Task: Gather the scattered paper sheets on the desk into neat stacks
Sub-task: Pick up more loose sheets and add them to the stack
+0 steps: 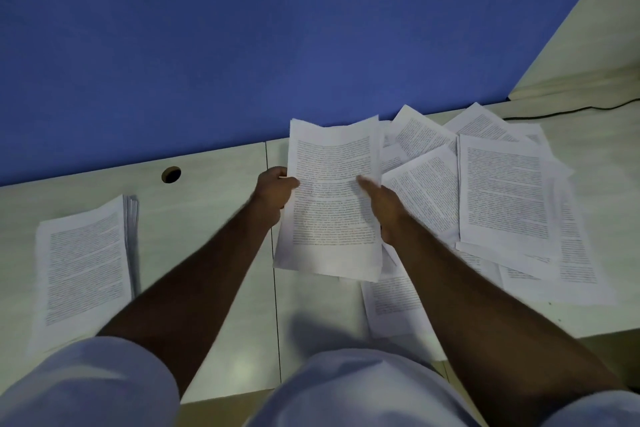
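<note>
Sheets white, densely printed (slightly curled).

Thin matt white printed paper sheets, pale smooth laminate bench with faint sheen, matt blue fabric-like partition, light cloth sleeves

left hand: fingers curled, gripping | right hand: thumb on top, pinching | both arms outstretched

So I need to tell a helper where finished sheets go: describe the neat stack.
Start at the round cable hole in the desk. The neat stack lies just below-left, left of both arms. Unlike the fanned loose sheets on the right, its edges align.
</note>
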